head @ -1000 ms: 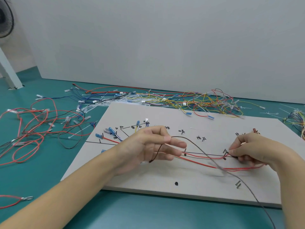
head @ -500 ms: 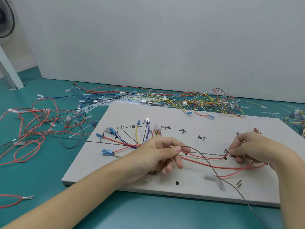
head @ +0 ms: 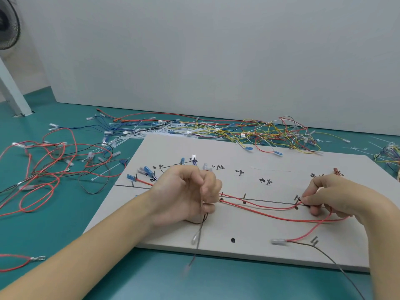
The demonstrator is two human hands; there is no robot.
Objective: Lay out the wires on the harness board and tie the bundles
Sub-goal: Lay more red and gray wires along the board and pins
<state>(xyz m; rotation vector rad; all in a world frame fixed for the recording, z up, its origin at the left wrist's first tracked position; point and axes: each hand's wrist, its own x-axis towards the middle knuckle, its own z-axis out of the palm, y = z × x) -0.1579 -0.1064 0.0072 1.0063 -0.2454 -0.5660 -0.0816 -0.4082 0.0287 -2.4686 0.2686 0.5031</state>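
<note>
A pale harness board [head: 270, 239] lies flat on the teal surface, marked with drawn lines and set with small pegs. Red wires [head: 266, 214] run across its middle between my hands. My left hand [head: 184, 195] is curled at the board's centre-left, pinching a dark brown wire [head: 200, 229] that hangs down past the front edge with a clear terminal on it. My right hand [head: 326, 195] pinches the wire bundle at a peg near the right end. Blue-tipped wires [head: 147, 171] fan out on the board's left.
A tangle of yellow, red, blue and white wires and cable ties [head: 216, 131] lies behind the board. Loose red and black wires [head: 43, 169] spread on the left. A clear terminal [head: 278, 242] lies near the front edge. A fan [head: 8, 22] stands far left.
My left hand has curled tighter and drawn the dark wire down, so its arch over the board is gone. The right hand has stayed at its peg.
</note>
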